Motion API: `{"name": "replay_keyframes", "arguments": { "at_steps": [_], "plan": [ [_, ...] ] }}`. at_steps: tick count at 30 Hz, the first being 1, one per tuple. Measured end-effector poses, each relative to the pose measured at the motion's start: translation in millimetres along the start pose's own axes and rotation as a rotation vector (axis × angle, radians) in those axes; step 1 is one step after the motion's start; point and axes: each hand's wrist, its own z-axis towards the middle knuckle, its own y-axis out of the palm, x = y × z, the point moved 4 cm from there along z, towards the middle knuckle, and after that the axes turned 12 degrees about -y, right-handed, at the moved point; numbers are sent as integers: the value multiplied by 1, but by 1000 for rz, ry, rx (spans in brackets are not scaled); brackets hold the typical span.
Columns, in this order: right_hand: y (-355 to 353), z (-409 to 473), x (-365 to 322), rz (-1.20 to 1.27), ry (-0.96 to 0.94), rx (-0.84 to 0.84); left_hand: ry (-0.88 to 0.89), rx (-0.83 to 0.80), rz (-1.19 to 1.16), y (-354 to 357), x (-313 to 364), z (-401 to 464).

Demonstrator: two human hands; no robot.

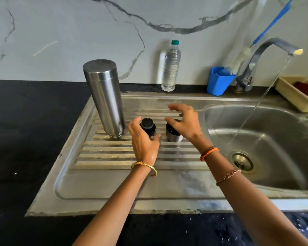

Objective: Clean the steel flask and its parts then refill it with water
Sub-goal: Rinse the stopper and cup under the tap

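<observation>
A person stands at a kitchen sink, both arms reaching forward over the ribbed steel draining board (114, 157). The washing looks finished and the parts are set out to drain; refilling is not yet begun.

The left hand (143, 141) curls around a small black inner stopper (147, 125), thumb and fingers on its sides, the stopper standing on the board. The right hand (184, 121) hovers with fingers spread and relaxed just above the steel cap (173, 134), holding nothing. The cap sits just beside the stopper, between the two hands.

Beyond and to the left of the left hand, the steel flask (105, 96) stands upside down on its threaded mouth, tall, brushed and shiny, leaning slightly.

To the right of the right hand, the tap (267, 50) runs a thin stream into the sink basin (274, 121).

The next move likely calls for turning the flask upright and carrying it under the stream.
</observation>
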Motion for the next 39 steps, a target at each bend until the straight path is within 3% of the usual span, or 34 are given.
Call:
{"name": "replay_keyframes", "arguments": {
  "at_steps": [3,7,10,13,20,25,27,30,35,37,39],
  "plan": [
    [-16,-12,22,136,174,19,138,-66,-2,9,8,-8],
    [-12,-31,47,317,380,-195,72,-231,71,33,14,-8],
    [-5,-40,48,327,327,-314,7,-283,142,45,15,-7],
    [-3,-40,46,294,208,-313,-54,-331,174,55,13,-4],
    [-34,-41,58,399,215,-130,54,-334,92,67,36,-5],
    [-120,-49,89,626,270,106,293,-522,-206,111,105,-21],
    [-156,-54,115,724,293,171,419,-604,-168,142,134,-33],
    [-201,-59,160,810,407,257,449,-544,-126,198,164,-49],
    [-235,-57,224,711,588,266,257,-527,-171,284,192,-76],
    [-237,-47,242,560,577,154,135,-445,-206,305,198,-75],
    [-240,-33,250,240,403,-62,29,-369,-254,318,202,-66]
  ]
}}
